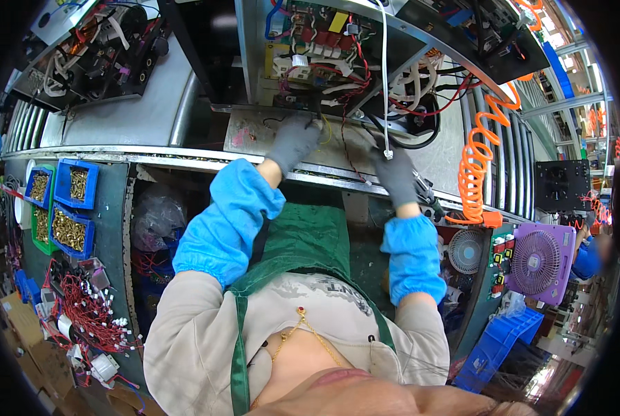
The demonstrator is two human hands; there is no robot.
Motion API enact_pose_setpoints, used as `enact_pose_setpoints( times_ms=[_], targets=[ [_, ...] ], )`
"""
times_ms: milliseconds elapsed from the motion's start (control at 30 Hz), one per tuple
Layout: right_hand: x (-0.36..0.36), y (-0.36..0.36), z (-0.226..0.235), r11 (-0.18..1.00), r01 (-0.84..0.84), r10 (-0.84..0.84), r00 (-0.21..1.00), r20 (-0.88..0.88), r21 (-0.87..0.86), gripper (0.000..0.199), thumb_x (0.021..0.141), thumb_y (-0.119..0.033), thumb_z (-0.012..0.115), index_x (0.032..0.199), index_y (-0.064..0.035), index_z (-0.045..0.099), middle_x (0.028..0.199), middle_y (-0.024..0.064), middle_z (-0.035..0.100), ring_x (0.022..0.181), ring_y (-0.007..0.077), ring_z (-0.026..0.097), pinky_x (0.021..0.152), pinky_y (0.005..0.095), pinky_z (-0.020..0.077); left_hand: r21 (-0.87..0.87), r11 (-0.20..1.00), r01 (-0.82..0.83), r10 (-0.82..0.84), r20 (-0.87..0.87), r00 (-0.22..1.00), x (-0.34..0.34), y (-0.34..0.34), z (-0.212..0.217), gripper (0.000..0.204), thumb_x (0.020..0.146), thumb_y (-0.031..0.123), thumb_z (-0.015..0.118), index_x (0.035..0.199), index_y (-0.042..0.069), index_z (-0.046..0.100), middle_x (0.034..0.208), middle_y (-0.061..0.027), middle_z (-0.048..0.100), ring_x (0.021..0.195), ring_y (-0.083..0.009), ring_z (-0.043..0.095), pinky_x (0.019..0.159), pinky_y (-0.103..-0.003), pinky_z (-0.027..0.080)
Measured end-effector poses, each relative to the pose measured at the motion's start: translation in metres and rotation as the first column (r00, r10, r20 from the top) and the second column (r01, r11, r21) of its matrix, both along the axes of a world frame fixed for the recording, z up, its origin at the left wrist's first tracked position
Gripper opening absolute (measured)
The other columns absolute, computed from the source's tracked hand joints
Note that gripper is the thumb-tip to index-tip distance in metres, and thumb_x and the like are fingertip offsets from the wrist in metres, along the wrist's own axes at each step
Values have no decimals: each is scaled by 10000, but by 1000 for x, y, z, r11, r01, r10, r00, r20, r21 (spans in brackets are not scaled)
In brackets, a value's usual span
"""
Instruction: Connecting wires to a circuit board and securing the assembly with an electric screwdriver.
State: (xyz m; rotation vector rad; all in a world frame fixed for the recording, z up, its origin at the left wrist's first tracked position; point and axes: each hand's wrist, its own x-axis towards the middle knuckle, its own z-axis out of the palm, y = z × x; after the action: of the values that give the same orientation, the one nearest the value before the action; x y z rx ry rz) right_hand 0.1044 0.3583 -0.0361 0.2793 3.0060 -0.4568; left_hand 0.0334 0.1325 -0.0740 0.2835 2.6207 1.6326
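Note:
My left hand [295,144], in a grey glove, reaches to the lower front edge of an open metal cabinet [251,62]. Its fingers are drawn together, and what they hold is hidden. A thin yellow wire [328,130] loops beside the fingertips. My right hand [394,173], also gloved, is curled around an air screwdriver [426,192], whose body shows along the outer side of the hand; its tip is hidden. A white cable [385,76] hangs down with its plug [388,154] over the right hand. Between the hands dangles a twisted dark red wire [348,139].
An orange coiled hose [473,163] hangs at right, near a purple fan [542,263] and blue crate [497,347]. Blue bins [74,184] of brass-coloured fasteners and red wire harnesses [91,312] lie left. Another open unit [95,62] stands upper left. A metal rail [206,161] crosses the front.

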Motion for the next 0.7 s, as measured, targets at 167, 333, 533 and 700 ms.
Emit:
enact_pose_setpoints(
  times_ms=[167, 333, 533, 700],
  targets=[
    [-43, -3, -53, 987, -1, 109, 751, -651, 163, 187, 759, -219, 576, 928, -151, 621, 928, 74, 600, 801, 309, 591, 641, 421, 477, 190, 971, 142, -226, 555, 800, 23, -4, 11, 361, 853, 346, 456, 864, 17, 605, 703, -183, 615, 671, -342, 600, 651, -425, 464],
    [-57, -2, -53, 991, 11, 3, 994, -110, 131, 291, 831, -365, 500, 975, -141, 617, 1039, 87, 609, 904, 307, 587, 721, 423, 472, -140, 982, 125, -116, 69, 991, 21, 45, 17, 287, 846, 261, 449, 960, 39, 590, 894, -235, 607, 852, -395, 565, 731, -465, 444],
    [-74, 8, -57, 612, 158, -254, 967, -4, -775, 293, 794, -262, 643, 936, -6, 639, 857, 118, 655, 740, 198, 621, 648, 304, 471, -82, 995, 64, -64, 2, 998, 8, 70, -8, 484, 849, 333, 466, 1276, 122, 385, 1071, -248, 549, 908, -424, 548, 778, -470, 443],
    [-78, -3, -42, -29, 243, -223, 944, 243, -970, 181, 828, -173, 617, 963, -52, 629, 800, 40, 645, 560, 119, 573, 462, 233, 441, 73, 960, 269, -275, 87, 957, -5, 51, -20, 417, 895, 316, 457, 1238, 80, 440, 1035, -202, 565, 919, -358, 547, 777, -391, 458]
  ],
)
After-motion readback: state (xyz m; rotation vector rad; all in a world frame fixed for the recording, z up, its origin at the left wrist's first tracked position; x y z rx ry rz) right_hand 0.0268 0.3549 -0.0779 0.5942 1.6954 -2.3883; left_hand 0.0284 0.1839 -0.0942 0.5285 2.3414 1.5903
